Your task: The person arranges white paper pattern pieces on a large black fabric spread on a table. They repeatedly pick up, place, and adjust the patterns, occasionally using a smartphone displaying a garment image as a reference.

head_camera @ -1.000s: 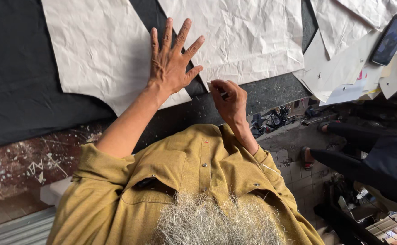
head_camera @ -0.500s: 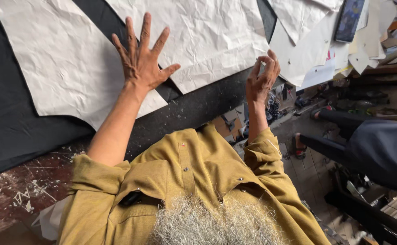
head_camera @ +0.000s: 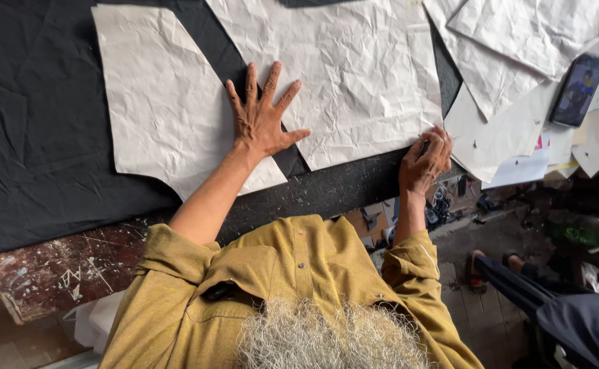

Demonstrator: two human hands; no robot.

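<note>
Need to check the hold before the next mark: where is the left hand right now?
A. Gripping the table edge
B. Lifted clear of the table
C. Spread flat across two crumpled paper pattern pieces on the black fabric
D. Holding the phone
C: the left hand lies palm down, fingers spread, bridging the left paper piece and the large paper piece on the black fabric.

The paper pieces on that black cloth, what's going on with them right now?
A person in a mustard shirt leans over a work table covered with black fabric. Their left hand is spread flat, pressing across two crumpled white paper pattern pieces, the left piece and the large middle piece. Their right hand is curled at the lower right corner of the middle piece, apparently gripping something small that cannot be made out. More paper pieces and a phone lie to the right.
</note>
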